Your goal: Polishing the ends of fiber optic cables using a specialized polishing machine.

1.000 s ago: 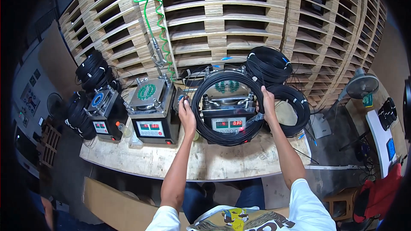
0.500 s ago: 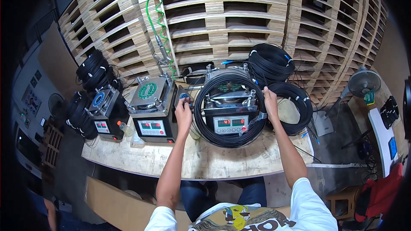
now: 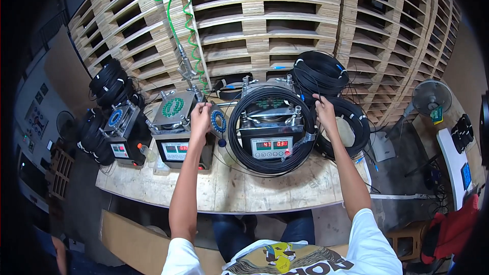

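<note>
A coil of thin black cable point(image 3: 236, 135) stands upright in front of the right-hand benchtop machine point(image 3: 272, 122), whose display is lit. My right hand point(image 3: 324, 112) is at the coil's right side, fingers pinched on a thin black cable. To the left, my left hand point(image 3: 200, 119) is raised beside the middle machine point(image 3: 175, 119), its fingers closed; what they hold, if anything, is too small to make out. Just right of that hand, a plate with a ring of blue fittings point(image 3: 218, 121) leans between the two machines. The middle machine's metal top carries a ring of green fittings point(image 3: 172, 107).
A smaller machine point(image 3: 122, 127) stands at the left, near a clear bottle with an orange cap point(image 3: 145, 150). More black cable coils point(image 3: 321, 74) lie at the back right and far left. Stacked wooden pallets point(image 3: 285, 15) rise behind the bench point(image 3: 244, 196). A green air hose point(image 3: 170, 10) hangs there.
My left hand has moved left and up, away from the blue-ringed plate, which now shows fully. My right hand has risen slightly. The displays on the middle and right machines have changed.
</note>
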The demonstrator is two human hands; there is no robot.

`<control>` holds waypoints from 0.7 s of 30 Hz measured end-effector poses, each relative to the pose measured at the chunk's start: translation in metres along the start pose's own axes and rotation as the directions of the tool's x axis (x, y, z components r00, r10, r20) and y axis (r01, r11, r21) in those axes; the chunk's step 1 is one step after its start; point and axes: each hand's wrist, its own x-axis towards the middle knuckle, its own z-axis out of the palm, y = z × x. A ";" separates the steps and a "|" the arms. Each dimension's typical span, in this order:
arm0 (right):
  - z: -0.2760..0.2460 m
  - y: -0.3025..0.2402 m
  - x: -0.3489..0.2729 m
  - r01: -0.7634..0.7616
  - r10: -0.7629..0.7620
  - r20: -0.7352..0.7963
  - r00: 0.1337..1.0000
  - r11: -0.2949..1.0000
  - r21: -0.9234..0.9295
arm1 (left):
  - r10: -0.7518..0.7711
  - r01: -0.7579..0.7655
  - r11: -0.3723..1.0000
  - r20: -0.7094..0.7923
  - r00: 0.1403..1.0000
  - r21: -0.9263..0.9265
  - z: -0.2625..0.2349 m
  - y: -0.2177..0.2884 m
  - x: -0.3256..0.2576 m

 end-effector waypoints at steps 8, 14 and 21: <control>0.013 -0.059 0.080 0.405 -0.409 -0.030 0.912 0.910 -0.087 | 0.023 -0.023 1.000 0.132 0.991 -0.004 0.028 0.056 0.062; 0.038 -0.126 0.090 0.461 -0.414 0.241 0.878 0.866 -0.191 | 0.020 -0.053 0.990 0.233 0.972 0.133 0.047 0.093 0.090; 0.044 -0.132 0.109 0.619 -0.589 0.190 0.785 0.742 -0.256 | 0.356 -0.360 0.933 0.100 0.929 0.021 0.082 0.080 0.072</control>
